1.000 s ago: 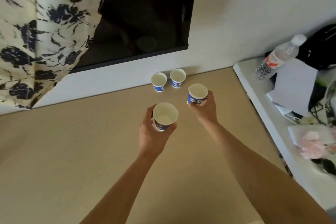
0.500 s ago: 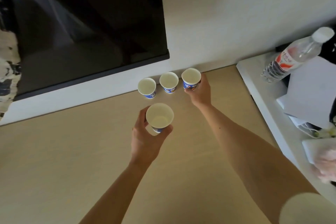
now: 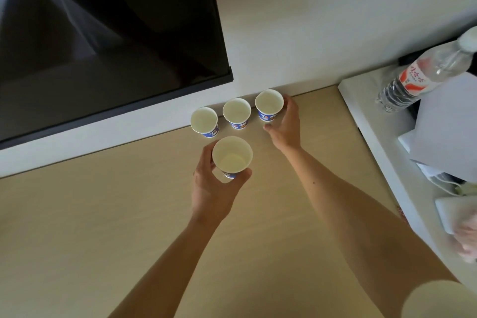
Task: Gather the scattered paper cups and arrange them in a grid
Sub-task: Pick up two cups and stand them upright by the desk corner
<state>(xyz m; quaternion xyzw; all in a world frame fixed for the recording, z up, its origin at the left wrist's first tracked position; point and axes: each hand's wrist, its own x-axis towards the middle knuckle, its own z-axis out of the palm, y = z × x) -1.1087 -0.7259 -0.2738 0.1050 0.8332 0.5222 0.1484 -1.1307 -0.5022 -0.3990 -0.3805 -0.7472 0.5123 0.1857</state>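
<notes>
Three white paper cups with blue bands stand upright in a row against the wall: the left cup (image 3: pixel 204 121), the middle cup (image 3: pixel 236 112) and the right cup (image 3: pixel 269 104). My right hand (image 3: pixel 285 126) curls round the right cup, fingers along its far side and thumb just under its base. My left hand (image 3: pixel 214 188) grips a fourth paper cup (image 3: pixel 231 154) from below, holding it upright in front of the row, near the left and middle cups. All the cups look empty.
The cups stand on a beige table (image 3: pixel 103 227). A large black screen (image 3: pixel 103 33) hangs on the wall at the back left. A white shelf (image 3: pixel 361 121) on the right carries a water bottle (image 3: pixel 423 72), papers (image 3: pixel 444 131) and clutter. A blurred pale round shape (image 3: pixel 438 299) fills the bottom right corner.
My right hand carried its cup back to the wall and set it at the right end of the row. My left hand with its cup moved slightly toward the row.
</notes>
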